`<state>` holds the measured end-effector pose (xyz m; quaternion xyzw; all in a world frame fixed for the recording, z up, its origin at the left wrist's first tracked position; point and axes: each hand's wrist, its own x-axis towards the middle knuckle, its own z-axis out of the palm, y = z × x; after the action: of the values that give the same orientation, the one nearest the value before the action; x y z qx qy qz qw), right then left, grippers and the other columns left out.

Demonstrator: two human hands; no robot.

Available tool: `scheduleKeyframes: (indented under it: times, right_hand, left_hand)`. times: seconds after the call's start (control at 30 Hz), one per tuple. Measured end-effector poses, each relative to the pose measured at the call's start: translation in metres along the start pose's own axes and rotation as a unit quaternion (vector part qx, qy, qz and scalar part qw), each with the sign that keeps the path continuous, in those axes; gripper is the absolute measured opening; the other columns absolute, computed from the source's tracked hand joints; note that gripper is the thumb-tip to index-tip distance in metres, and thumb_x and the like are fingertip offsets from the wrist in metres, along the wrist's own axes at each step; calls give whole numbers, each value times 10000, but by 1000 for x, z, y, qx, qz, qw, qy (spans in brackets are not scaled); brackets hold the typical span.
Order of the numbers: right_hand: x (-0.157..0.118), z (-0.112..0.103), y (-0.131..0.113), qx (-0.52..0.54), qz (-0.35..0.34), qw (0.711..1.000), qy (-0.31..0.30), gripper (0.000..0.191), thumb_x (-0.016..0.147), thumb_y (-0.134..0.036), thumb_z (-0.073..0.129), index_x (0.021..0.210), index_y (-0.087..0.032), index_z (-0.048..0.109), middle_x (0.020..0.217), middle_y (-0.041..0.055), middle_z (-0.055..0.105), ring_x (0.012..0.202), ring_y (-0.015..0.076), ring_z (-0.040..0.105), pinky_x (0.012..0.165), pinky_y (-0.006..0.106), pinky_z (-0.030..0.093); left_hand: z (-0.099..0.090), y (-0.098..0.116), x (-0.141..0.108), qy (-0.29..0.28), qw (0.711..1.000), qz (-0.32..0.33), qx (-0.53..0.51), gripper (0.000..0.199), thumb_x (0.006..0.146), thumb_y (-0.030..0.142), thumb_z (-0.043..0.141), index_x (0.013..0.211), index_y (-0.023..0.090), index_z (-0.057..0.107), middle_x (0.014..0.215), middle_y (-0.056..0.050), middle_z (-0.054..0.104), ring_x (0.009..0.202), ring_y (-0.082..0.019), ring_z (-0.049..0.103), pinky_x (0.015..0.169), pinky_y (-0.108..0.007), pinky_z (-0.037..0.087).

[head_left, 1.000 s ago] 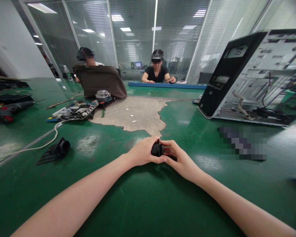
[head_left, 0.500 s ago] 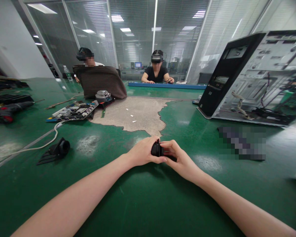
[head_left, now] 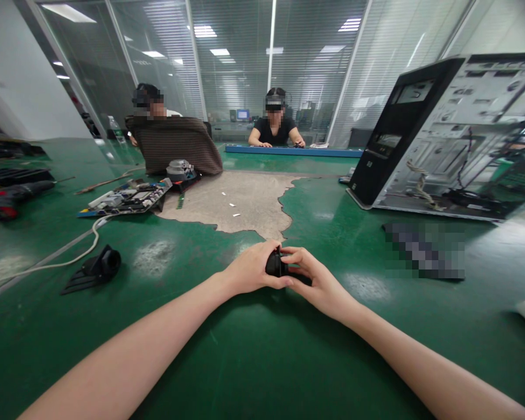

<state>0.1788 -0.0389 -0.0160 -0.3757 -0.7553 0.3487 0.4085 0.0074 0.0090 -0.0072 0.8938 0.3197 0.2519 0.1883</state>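
Note:
A small black part (head_left: pixel 273 263), rounded on the side that shows, sits between my two hands just above the green table (head_left: pixel 227 361). Its exact kind cannot be made out. My left hand (head_left: pixel 252 267) is closed round its left side, thumb along the near edge. From the right, my right hand (head_left: pixel 311 274) pinches the part with thumb and fingers, and its fingertips meet the part's rim. The fingers hide much of the piece. To the left of my left hand a black plastic duct-like piece (head_left: pixel 97 267) with a round opening lies on the table.
An opened computer case (head_left: pixel 437 146) stands at the right, near a blurred dark object (head_left: pixel 424 254). At the left are a circuit board (head_left: pixel 129 198), a pale cable (head_left: pixel 94 236) and a power drill (head_left: pixel 20 195). Two people sit across the table, one behind a brown cloth-covered thing (head_left: pixel 175 143).
The whole view has shifted slightly. Both hands stay on the black part, which looks turned a little, with more of its rounded side showing.

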Motion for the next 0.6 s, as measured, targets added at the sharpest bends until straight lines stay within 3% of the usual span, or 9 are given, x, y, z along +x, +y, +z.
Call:
scheduleKeyframes:
  times: [0.13, 0.33, 0.6]
  right_hand:
    - [1, 0, 4, 8, 4, 1000, 15, 186, 803, -192, 480, 985, -231, 488, 1122, 53, 463, 1036, 174, 512, 876, 346, 465]
    - [2, 1, 4, 19, 38, 999, 10, 343, 793, -181, 494, 1117, -237, 395, 1079, 54, 515, 1008, 179, 535, 862, 372, 472]
    - [1, 1, -1, 15, 7, 1000, 8, 248, 758, -174, 542, 982, -227, 449, 1106, 45, 476, 1044, 180, 503, 887, 356, 457]
  left_hand:
    - [0, 1, 0, -2, 1000, -3, -1, 501, 658, 492, 581, 1012, 181, 413, 952, -58, 548, 859, -224, 537, 733, -324, 415]
    - [-2, 3, 0, -2, 1000, -10, -4, 512, 661, 485, 580, 1040, 186, 409, 985, -63, 540, 884, -230, 529, 733, -317, 409]
    - [-2, 3, 1, -4, 1000, -2, 7, 466, 672, 496, 566, 984, 184, 417, 902, -41, 537, 807, -207, 529, 686, -295, 399]
